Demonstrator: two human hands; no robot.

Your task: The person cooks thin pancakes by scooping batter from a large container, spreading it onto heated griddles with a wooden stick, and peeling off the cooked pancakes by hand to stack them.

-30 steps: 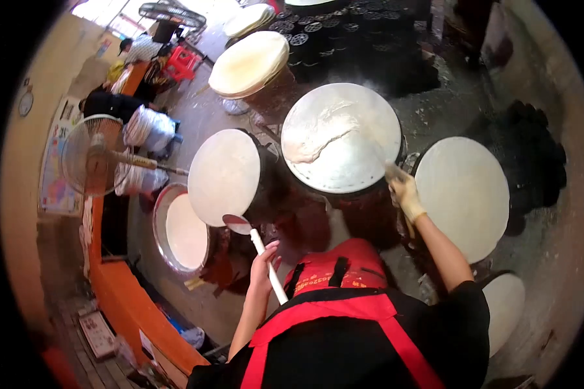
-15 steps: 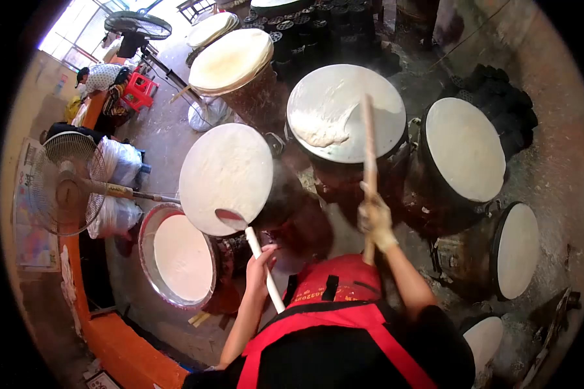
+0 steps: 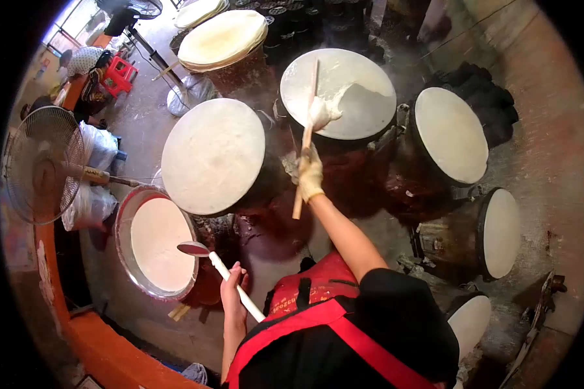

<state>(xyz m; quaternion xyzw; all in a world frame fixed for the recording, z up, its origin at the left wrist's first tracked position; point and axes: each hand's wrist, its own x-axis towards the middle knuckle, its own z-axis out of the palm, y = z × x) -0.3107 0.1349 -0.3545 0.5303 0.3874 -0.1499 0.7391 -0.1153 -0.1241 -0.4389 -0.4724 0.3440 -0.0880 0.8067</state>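
White dough [image 3: 323, 114] sits against the stick [image 3: 314, 83], which runs up the frame at upper centre from the closed right hand [image 3: 310, 176], the nearer one, while the left hand [image 3: 232, 295] wraps the ladle [image 3: 219, 264], lower left

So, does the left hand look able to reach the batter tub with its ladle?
Probably yes: the left hand holds a ladle, its bowl seemingly at the tub's rim, and nothing visible blocks the batter.

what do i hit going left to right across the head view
caged fan → tub of white batter → left hand on a white handle → right hand around a wooden stick → round griddle at upper right
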